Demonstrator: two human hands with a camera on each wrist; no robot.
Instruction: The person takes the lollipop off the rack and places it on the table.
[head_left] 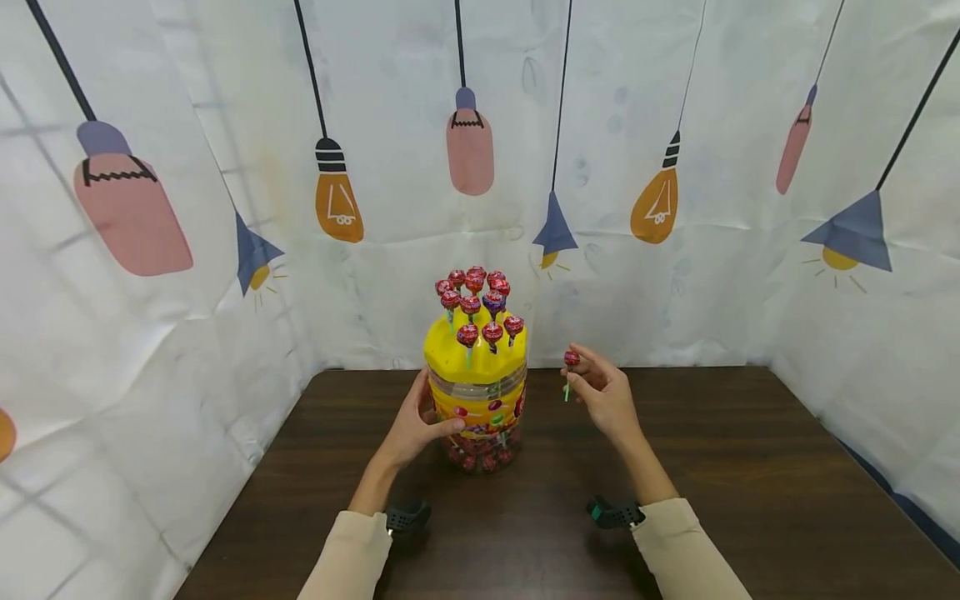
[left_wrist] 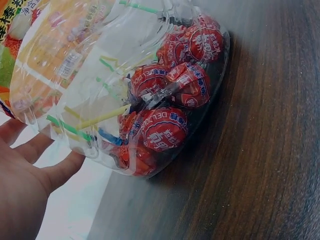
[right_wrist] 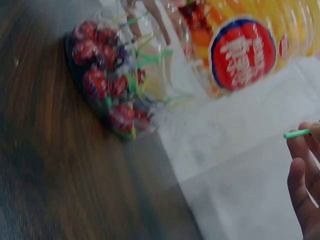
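A clear plastic jar [head_left: 477, 450] with a yellow lid [head_left: 450, 354] stands on the table. Several red-wrapped lollipops [head_left: 470, 306] stick up from the lid, and more lollipops [left_wrist: 165, 127] lie in the jar's bottom. My left hand [head_left: 411, 421] grips the jar's left side, thumb across the front and fingers round behind. To the right of the jar, my right hand [head_left: 603, 392] pinches a lollipop [head_left: 572, 359] above the table, its red head up. That lollipop's green stick [right_wrist: 297, 133] points down; in the right wrist view its head is out of frame.
The dark wooden table [head_left: 720, 467] reaches back to a white cloth backdrop [head_left: 405, 192] printed with hanging lamps. Each wrist wears a dark strap, the left strap [head_left: 408, 517] low over the table near the jar.
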